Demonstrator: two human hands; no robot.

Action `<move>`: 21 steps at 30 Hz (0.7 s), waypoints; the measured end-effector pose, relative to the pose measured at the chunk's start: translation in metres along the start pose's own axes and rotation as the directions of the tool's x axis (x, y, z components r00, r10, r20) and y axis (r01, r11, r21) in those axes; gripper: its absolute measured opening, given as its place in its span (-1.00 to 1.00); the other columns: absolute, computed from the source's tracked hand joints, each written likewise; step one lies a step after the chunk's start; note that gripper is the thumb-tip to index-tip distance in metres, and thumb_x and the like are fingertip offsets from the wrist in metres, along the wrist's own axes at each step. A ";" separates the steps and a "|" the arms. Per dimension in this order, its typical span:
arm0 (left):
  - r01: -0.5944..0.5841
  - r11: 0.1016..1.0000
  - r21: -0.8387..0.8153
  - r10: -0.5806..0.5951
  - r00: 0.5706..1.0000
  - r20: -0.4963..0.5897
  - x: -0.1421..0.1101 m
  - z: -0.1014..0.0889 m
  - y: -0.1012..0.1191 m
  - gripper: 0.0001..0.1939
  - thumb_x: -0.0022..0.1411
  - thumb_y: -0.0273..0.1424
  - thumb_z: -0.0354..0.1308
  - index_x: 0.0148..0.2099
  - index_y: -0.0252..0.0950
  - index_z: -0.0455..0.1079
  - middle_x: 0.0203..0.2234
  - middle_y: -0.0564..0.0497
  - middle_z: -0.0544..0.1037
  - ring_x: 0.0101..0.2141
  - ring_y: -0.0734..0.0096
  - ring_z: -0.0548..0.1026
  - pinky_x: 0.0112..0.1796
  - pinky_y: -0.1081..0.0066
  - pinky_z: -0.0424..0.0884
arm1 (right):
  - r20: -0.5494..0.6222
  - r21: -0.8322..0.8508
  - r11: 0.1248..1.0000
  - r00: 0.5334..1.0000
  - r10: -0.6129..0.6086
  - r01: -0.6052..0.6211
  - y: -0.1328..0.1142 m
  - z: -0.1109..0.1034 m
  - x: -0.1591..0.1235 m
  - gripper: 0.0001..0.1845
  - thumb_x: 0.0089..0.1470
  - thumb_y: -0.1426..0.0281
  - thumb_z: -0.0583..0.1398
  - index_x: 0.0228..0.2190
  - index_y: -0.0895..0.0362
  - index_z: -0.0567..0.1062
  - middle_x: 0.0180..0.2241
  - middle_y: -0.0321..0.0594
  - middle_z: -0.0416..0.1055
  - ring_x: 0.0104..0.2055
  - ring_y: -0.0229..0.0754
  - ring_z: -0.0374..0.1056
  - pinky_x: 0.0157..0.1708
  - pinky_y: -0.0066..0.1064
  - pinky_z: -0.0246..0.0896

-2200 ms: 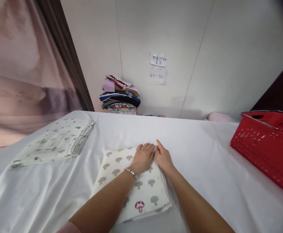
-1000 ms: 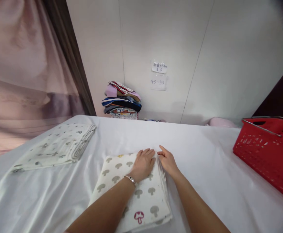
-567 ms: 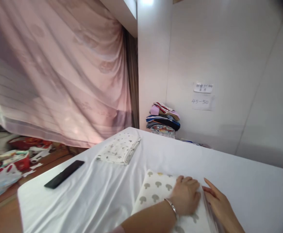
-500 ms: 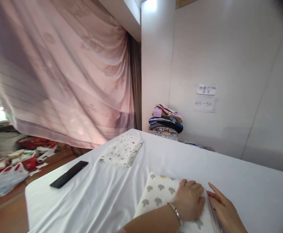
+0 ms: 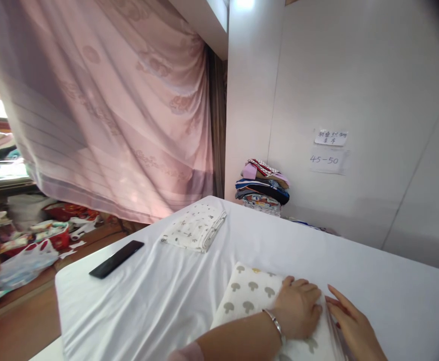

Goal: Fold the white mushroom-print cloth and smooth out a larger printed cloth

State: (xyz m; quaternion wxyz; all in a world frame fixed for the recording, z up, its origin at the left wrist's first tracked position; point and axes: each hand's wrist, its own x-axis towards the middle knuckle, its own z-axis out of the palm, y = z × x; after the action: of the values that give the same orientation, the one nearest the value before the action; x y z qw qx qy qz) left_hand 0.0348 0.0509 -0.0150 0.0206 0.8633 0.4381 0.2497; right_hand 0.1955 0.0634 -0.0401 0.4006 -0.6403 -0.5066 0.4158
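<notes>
Head: left hand flat on cloth, right hand's grip unclear, black slab leftward.

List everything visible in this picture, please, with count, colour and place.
Table: one, white cover, centre
Mushroom cloth: one, white, grey print, folded, on table
Patterned cloth: one, white and dark, folded, farther back
Flat object: one, black, table's left side
Wall: one, pale grey, behind
Fabric pile: one, multicoloured, by the wall
Notes: two, white, on the wall
Curtain: one, pink, at left
Drape: one, brown, beside the curtain
Plastic bag: one, whitish, floor at left
Clutter: count unclear, mixed colours, around the bag
Bracelet: one, silver, left wrist
Left hand: one, flat on the mushroom cloth
Right hand: one, at that cloth's right edge
</notes>
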 end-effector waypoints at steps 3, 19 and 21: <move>-0.011 1.000 0.014 0.010 1.000 0.009 0.001 0.000 -0.001 -0.88 0.20 -0.35 -0.07 -0.25 -0.26 0.22 -0.27 0.05 0.45 -0.16 0.40 0.33 -0.05 0.28 0.11 | -0.021 -0.018 1.000 1.000 -0.016 0.016 -0.001 0.000 0.000 -0.28 -0.23 0.19 0.09 0.01 0.20 0.32 -0.16 -0.11 0.45 -0.13 -0.06 0.36 -0.22 -0.39 0.25; -0.014 0.998 -0.064 0.017 0.999 0.052 0.012 0.001 -0.003 -0.66 0.23 -0.43 -0.13 0.04 -0.20 0.23 -0.01 0.00 0.39 0.01 0.34 0.27 0.03 0.18 0.07 | -0.041 0.201 0.978 0.998 -0.051 0.058 -0.020 0.004 -0.009 -0.39 -0.19 0.46 0.05 0.00 0.24 0.33 -0.21 -0.19 0.47 -0.19 -0.19 0.37 -0.14 -0.43 0.20; -0.011 0.998 -0.059 0.014 0.998 0.054 0.012 0.002 -0.004 -0.64 0.23 -0.42 -0.13 0.07 -0.20 0.21 0.02 0.01 0.36 0.04 0.34 0.24 0.05 0.18 0.07 | -0.037 0.200 0.978 0.998 -0.059 0.066 -0.018 0.002 -0.007 -0.39 -0.19 0.46 0.06 0.00 0.25 0.33 -0.22 -0.19 0.47 -0.18 -0.21 0.36 -0.13 -0.44 0.18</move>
State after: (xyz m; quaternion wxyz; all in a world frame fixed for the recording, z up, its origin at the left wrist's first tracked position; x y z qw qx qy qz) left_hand 0.0384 0.0627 -0.0130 0.0563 0.8715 0.4244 0.2391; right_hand 0.1870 0.0597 -0.0226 0.4838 -0.5868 -0.4757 0.4420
